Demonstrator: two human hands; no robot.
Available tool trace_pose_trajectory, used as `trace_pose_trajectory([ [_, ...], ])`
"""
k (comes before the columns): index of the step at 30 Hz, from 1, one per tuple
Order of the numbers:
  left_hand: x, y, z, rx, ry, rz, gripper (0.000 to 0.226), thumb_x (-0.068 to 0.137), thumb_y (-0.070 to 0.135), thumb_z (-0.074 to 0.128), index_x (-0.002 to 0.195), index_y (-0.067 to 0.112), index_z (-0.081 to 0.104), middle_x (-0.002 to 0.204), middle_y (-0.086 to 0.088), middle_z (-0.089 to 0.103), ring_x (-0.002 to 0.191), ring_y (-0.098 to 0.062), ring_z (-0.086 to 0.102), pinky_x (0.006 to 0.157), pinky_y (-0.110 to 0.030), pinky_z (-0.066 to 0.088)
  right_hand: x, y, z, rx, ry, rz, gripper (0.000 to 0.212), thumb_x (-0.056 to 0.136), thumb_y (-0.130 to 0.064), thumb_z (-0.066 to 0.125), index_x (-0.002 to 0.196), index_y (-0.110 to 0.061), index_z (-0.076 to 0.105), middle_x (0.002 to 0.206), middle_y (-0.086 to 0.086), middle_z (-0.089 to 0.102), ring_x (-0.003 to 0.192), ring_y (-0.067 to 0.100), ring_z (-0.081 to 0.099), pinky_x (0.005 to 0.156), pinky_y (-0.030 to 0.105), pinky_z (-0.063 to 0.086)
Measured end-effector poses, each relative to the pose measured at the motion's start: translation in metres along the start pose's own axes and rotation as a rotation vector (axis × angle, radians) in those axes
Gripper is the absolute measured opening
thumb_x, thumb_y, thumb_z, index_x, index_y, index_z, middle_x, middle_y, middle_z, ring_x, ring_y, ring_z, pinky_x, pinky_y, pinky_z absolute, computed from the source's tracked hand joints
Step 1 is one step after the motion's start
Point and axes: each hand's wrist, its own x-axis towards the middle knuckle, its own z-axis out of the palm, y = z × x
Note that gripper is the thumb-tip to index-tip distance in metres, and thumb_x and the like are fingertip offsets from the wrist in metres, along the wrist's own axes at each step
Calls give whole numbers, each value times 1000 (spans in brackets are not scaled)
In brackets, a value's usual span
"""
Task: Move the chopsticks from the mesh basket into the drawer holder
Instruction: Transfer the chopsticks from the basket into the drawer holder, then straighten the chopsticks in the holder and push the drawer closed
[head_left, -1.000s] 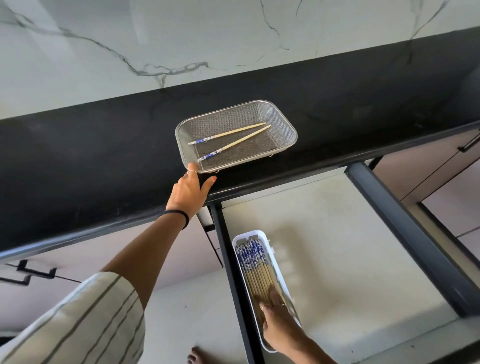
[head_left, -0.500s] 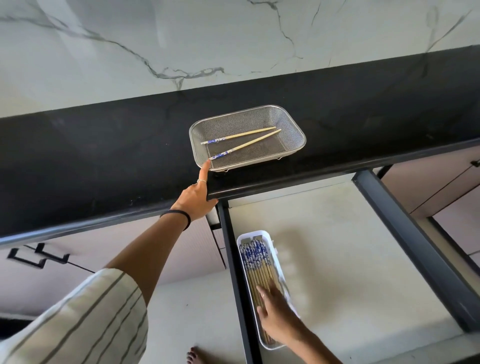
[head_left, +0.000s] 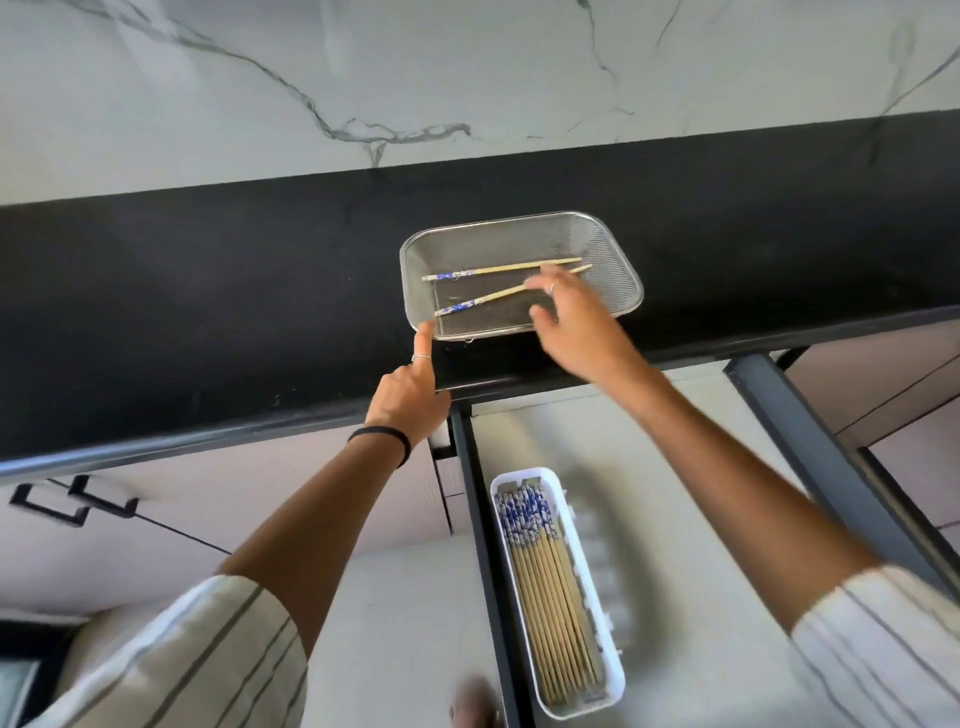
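Rectangular steel mesh basket (head_left: 613, 249), two slim bamboo chopsticks (head_left: 501, 269), glossy black counter (head_left: 208, 291)

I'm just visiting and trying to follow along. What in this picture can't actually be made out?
- Head view: the right hand is motion-blurred over the mesh basket, so whether its fingers touch the two chopsticks is unclear.
- The nearer chopstick's middle is hidden behind those fingers.
- The blue pattern on the chopsticks in the white holder is too small to read.
- The left hand hides its own curled fingers; only the forefinger at the basket's rim shows.
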Motion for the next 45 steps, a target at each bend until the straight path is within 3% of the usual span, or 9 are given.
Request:
trace_pose_trajectory([
  [5,-5,2,6,58,66,-21,85,90,6,49,151,16,-10,77,-9,67,54,-16,53,61,-29,47,75,18,7,-227,-196,91,52,92,-10,51,142,-11,38,152,8,34,140,25,33,115,33,24],
  [14,-6,2,19,207,151,-48,88,91,13,48,148,17,-19,79,-7,63,60,-18,52,62,-30,47,131,37,46,-512,-455,146,88,83,-5,63,152,-18,11,161,5,11,148,25,14,120,46,19],
  [18,-4,-1,20,227,168,-34,89,91,17,49,148,17,-19,77,-5,63,58,-16,51,57,-28,43,133,37,53,-623,-389,92,65,85,-5,58,145,-11,32,144,13,40,133,33,39,112,50,31],
  [24,-4,-1,19,231,170,-29,88,92,19,49,147,16,-20,80,-5,63,59,-16,48,59,-27,42,120,32,40,-754,-358,-100,19,88,1,51,101,-7,62,97,10,60,86,28,57,96,48,41],
  [29,-6,1,17,246,182,-26,90,92,17,51,148,16,-20,79,-5,64,60,-16,50,59,-26,43,106,27,2,-699,-217,-249,23,86,5,48,101,-11,55,68,1,49,57,22,46,59,32,33],
  [34,-8,2,18,161,183,-17,95,88,11,52,148,19,-20,82,-9,65,59,-17,53,61,-28,44,63,5,-36,-568,-60,-251,18,92,-7,46,102,-18,56,73,0,57,56,18,50,47,28,33],
  [36,-12,3,23,9,163,-7,100,85,7,54,147,26,-21,109,-20,62,85,-30,62,79,-35,51,24,3,-46,-333,-48,-165,17,94,-16,44,104,-23,56,80,-5,63,62,16,59,56,31,48],
  [39,-29,6,40,-138,129,32,101,86,13,59,148,26,-20,155,-17,23,138,-41,28,111,-52,31,-49,11,-45,55,-56,-51,20,97,-17,41,106,-17,60,71,-7,60,56,3,54,62,28,46],
  [45,-105,-1,96,-176,53,121,95,88,51,54,148,26,-16,160,-3,-9,147,-22,-6,116,-51,1,-195,37,15,354,-157,254,19,99,-12,42,99,-15,60,63,-8,54,53,3,45,55,21,38],
])
